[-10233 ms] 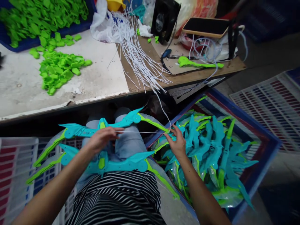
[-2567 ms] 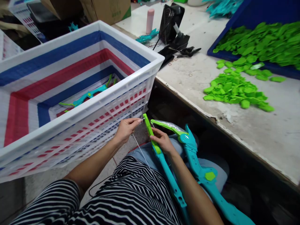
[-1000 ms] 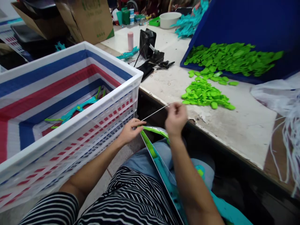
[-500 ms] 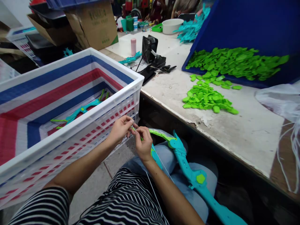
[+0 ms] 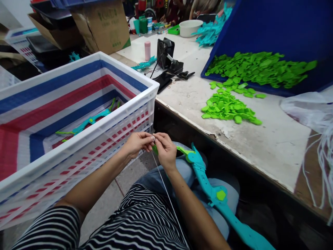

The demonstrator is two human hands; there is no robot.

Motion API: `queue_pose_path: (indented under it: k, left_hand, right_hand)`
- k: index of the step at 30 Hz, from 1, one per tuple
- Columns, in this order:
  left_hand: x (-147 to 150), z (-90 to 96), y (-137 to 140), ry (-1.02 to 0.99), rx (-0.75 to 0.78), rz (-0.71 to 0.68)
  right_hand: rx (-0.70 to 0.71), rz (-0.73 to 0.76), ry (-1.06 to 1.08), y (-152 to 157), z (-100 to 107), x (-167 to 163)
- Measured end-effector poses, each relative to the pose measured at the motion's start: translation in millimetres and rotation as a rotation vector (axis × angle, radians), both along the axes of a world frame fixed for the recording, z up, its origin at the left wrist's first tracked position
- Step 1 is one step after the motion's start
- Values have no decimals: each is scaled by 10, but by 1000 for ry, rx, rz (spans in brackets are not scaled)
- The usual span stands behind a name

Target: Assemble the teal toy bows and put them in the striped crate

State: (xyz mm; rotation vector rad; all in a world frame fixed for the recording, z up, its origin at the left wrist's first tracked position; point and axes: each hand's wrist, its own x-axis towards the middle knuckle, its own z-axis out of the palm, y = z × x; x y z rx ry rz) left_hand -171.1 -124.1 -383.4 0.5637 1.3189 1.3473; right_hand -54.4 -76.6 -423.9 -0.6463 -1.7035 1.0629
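A teal and green plastic toy bow (image 5: 205, 177) lies across my lap, its green limb reaching up to my hands. My left hand (image 5: 139, 143) pinches the end of a thin white string (image 5: 162, 178) between thumb and fingertips. Right against it, my right hand (image 5: 166, 149) is closed at the same spot, pinching the string where it meets the bow's green tip. The tip is mostly hidden by my fingers. From there the string slants down across my striped shirt.
At left stands a white crate (image 5: 125, 66) with a striped liner and another toy bow (image 5: 91, 121) inside. On the table are a green pile of plastic pieces (image 5: 229, 107), a tilted blue bin (image 5: 265, 27), a small fan (image 5: 165, 53) and white strings (image 5: 324, 156).
Both hands have shifted slightly right and their fingertips have come together. The string now runs down from between them, and my right hand covers more of the bow's limb.
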Motion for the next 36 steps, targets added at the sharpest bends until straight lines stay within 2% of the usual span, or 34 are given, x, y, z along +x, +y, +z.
queue_pose_path:
  k: [3,5,10,14,16,20,23,26,32,34,36]
  left_hand:
    - [51,11,23,-35,-22,81]
    - [58,27,39,-54,-34,92]
    - [19,60,38,-42,-56,12]
    - [8,57,-3,119,-32,-84]
    - [10,44,-27,230,-34,-96]
    - [-12,3,-99,489,-16,-88]
    - [-70,-17,-179,560,9,-183]
    - [-142,-20,-266,590,-12,-284]
    - [-195,-37,-407,784,-86,-357]
    - [-192,-62,-447,858,-85,-387]
    - [-190,-93,-483,910,-70,-407]
  right_hand:
    - [-14,9,-22,19,4,28]
    - [59,-3,-55,50,24,49]
    - [278,39,-235,162,120,133]
    - [378,52,-362,175,187,180]
    - [347,32,-327,152,184,186]
    - [152,63,-193,90,70,198]
    - [111,122,-158,13,-64,209]
    - [212,129,-162,-95,-169,212]
    - [521,60,-276,-234,-264,209]
    - [561,17,-299,-253,-289,207]
    - [537,-24,-311,-278,-317,199]
